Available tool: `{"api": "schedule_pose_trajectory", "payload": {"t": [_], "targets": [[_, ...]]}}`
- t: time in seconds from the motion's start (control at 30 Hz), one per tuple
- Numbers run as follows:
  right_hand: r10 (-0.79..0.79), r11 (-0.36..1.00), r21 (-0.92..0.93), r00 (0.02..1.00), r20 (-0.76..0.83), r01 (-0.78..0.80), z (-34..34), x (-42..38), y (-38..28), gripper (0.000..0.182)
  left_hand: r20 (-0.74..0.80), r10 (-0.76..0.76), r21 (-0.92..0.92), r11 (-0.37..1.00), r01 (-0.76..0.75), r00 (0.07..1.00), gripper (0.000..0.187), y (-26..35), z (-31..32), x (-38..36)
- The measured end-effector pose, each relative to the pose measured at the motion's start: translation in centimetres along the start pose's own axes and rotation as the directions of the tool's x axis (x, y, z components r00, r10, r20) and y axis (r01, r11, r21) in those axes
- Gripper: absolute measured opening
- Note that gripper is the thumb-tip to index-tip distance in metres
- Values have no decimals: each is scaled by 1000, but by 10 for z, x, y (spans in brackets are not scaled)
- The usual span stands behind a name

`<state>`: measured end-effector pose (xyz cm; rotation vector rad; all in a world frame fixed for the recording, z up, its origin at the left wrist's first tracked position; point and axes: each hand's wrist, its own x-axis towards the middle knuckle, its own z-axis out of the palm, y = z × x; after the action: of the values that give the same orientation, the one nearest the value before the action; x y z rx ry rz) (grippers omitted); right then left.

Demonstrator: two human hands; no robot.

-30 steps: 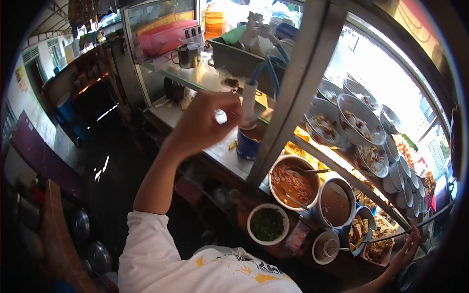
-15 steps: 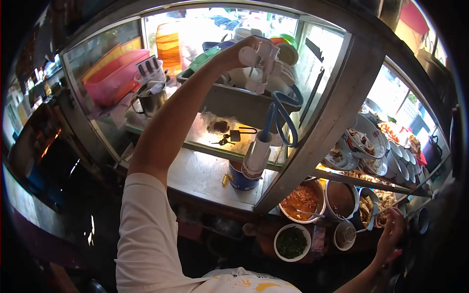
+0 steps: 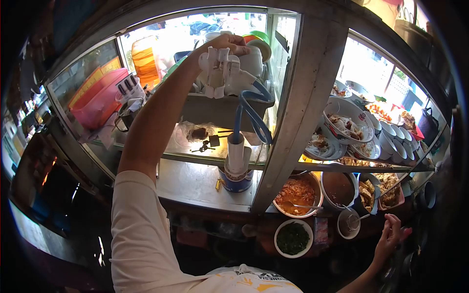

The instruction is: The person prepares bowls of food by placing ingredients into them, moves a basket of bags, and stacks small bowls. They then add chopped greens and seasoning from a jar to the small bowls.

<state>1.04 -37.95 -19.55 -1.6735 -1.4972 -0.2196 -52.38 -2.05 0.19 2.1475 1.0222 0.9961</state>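
My left hand (image 3: 233,45) reaches over a grey tub (image 3: 198,105) of dishes inside the glass cabinet. Its fingers are bent together at the top of a white cup (image 3: 252,62). Just in front of the wrist stands a white plastic clamp (image 3: 216,73) on a blue bendable stem (image 3: 251,115), which rises from a white tube in a blue can (image 3: 236,181). At lower right my right hand (image 3: 389,235) hangs in the air with fingers loosely stretched and nothing in them. Nearest to it is a small pot (image 3: 348,223) with a spoon handle sticking out.
Along the counter stand a pot of orange-red food (image 3: 295,193), a pot of brown sauce (image 3: 338,189) and a bowl of chopped greens (image 3: 293,238). Bowls of food (image 3: 344,122) fill the right shelf. A padlock (image 3: 214,140) with keys lies under the tub. Pink basins (image 3: 100,97) stand left.
My left hand has come closer to the white cup, its fingers now at the cup's top. My right hand is slightly lower, and the view has shifted right.
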Motion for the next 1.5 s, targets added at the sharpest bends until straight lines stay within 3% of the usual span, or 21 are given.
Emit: {"api": "schedule_pose_trajectory", "payload": {"t": [0.03,0.23,0.53,0.63,0.7,0.77,0.8,0.83,0.93,0.97,1.0,1.03,1.07,1.1,1.13,1.17,1.27,1.33,1.37,1.43,1.5], "targets": [[-13,1000,5,1000,-4,13,0,1,1,18,-58,34,-11,999,-35,998,21,3,0,-5],[-56,996,75,998,14,55,4,9,-9,18,-129,259,472,865,-170,957,33,-25,-18,10],[-71,996,55,997,-18,72,-2,6,-7,18,-322,325,409,895,-179,889,40,-23,-25,16],[-50,998,27,998,-24,50,-12,0,-11,18,-510,288,224,954,-198,811,31,-23,-43,2],[-52,996,67,997,-49,55,-14,-2,-15,16,-544,157,245,969,-23,824,35,-5,-60,-38],[-68,992,97,995,-76,76,-19,-3,-27,15,-677,118,-5,986,-165,727,36,-6,-63,-83],[-91,989,109,991,-94,101,-18,-1,-39,14,-638,151,140,987,-79,755,41,-17,-81,-106],[-72,987,133,992,-107,86,-16,0,-53,13,-682,127,78,992,-100,720,42,-17,-86,-132],[-71,930,361,997,-21,74,-6,3,-93,13,-799,-97,-334,892,-304,594,46,-21,-64,-242],[-218,902,383,976,8,199,1,5,-98,16,-803,-203,-480,777,-406,560,47,-21,-48,-285],[-334,856,429,942,38,287,7,8,-109,21,-779,-306,-598,624,-502,547,48,-21,-25,-329],[-362,794,559,924,123,237,14,5,-120,24,-727,-376,-684,467,-560,575,49,-17,6,-365],[-476,660,720,862,176,217,24,4,-127,31,-650,-350,-758,359,-544,675,50,-12,44,-392],[-603,534,805,783,150,258,39,4,-134,37,-564,-151,-763,470,-443,812,44,11,92,-379],[-580,504,863,755,305,38,38,-3,-146,38,-430,73,-696,608,-382,900,39,31,139,-367],[-593,466,883,721,357,-54,42,-7,-150,34,-277,277,-586,710,-390,920,34,52,186,-355],[-699,373,912,595,396,-170,44,-11,-130,22,-221,40,-715,673,-190,975,27,98,301,-319],[-815,318,948,502,288,-27,47,-15,-94,16,-159,-60,-856,505,-107,985,31,114,350,-296],[-780,363,929,524,342,-66,38,-18,-76,13,-122,-120,-912,404,-64,985,37,115,371,-293],[-708,446,885,552,441,-135,8,-19,-21,7,111,-328,-969,173,175,938,61,156,429,-272],[-696,487,862,534,480,-139,-15,-16,9,9,339,-310,-893,192,408,888,91,165,453,-268]]}}
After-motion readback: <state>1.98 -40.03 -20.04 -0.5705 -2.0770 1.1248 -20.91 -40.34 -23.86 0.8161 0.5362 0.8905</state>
